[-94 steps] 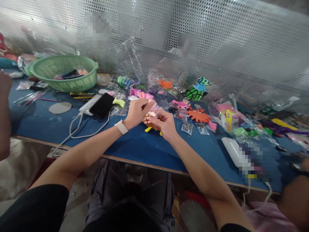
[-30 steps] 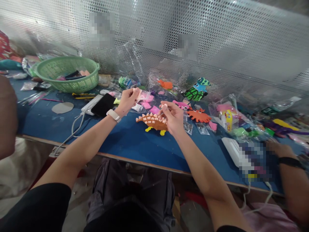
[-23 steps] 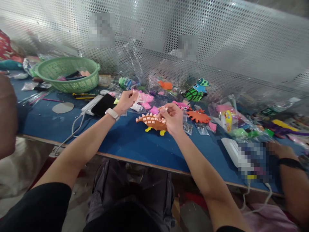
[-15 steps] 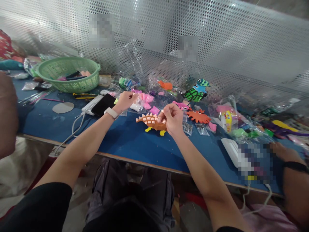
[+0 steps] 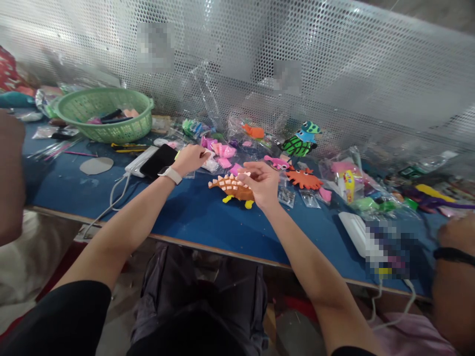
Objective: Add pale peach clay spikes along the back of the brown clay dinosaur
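Observation:
A brown clay dinosaur (image 5: 237, 191) with rows of pale pink plates on its back and yellow feet stands on the blue table. My right hand (image 5: 262, 182) is at its right end, covering that part. The thumb reaches over the back, with the forefinger stretched apart above it. Farther back to the left, my left hand (image 5: 190, 158) is held with fingers curled together; what they hold, if anything, is hidden. Pink clay pieces (image 5: 224, 150) in clear wrapping lie just beyond that hand.
A green basket (image 5: 111, 133) stands back left. A phone (image 5: 159, 162) and white power bank (image 5: 139, 165) lie beside my left wrist. Orange crab (image 5: 305, 179) and green turtle (image 5: 300, 144) figures sit right. A co-worker's arm (image 5: 454, 277) is at the right edge.
My right hand's fingers have gone from a pinch over the dinosaur to more stretched out. The left hand has shifted slightly left. The co-worker's hand at right has drawn back.

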A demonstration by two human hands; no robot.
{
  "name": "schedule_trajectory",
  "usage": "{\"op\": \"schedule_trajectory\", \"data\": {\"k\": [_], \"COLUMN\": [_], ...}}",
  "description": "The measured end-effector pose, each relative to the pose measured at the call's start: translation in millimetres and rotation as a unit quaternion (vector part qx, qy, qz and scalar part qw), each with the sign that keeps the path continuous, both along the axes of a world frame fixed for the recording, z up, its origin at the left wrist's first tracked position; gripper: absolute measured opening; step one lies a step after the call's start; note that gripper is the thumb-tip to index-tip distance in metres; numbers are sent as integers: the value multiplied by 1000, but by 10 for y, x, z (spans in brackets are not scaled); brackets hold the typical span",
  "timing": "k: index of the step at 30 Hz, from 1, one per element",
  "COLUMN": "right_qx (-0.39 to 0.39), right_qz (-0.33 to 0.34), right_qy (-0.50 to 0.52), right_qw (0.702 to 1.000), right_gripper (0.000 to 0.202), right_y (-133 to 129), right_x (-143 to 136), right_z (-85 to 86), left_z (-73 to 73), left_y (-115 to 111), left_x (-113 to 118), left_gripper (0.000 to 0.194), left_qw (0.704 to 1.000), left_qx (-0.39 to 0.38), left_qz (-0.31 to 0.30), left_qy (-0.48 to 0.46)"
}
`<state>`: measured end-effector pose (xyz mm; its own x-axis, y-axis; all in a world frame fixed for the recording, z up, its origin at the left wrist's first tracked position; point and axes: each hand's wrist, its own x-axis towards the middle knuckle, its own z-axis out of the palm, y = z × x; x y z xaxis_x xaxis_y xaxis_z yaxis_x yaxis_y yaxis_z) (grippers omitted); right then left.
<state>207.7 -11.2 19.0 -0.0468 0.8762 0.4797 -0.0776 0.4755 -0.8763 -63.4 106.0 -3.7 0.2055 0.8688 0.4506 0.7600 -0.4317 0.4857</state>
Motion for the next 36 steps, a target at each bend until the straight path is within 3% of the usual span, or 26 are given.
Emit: {"op": "schedule_trajectory", "data": {"k": [5,10,16,20,25,27,32,36], "right_qx": [24,36,37,36,39,39,37,37], "right_qz": [-18,-10,-28,-52,-67,-72,-87,-85], "right_qy": [11,-7,-10,11,34,41,45,30], "right_qw": [1000,999,999,998,996,996,995,995], "right_gripper": [55,46,43,37,34,38,41,42], "right_y": [-9,-40,-36,-5,32,47,47,15], "right_x": [-24,-34,-31,-46,-68,-76,-98,-108], "right_z": [-2,2,-41,-72,-82,-89,-122,-128], "left_z": [-12,-25,-11,105,208,196,137,116], "left_y": [8,-30,-68,-163,-453,-579,-754,-758], "left_x": [-71,-67,-42,85,365,468,633,662], "left_gripper": [42,46,47,26,31,35,35,22], "left_qw": [999,996,993,990,968,944,902,898], "left_qx": [-6,-6,46,134,230,288,392,397], "left_qz": [43,87,103,48,-104,-162,-183,-190], "left_qy": [19,29,13,-10,-4,0,14,-1]}}
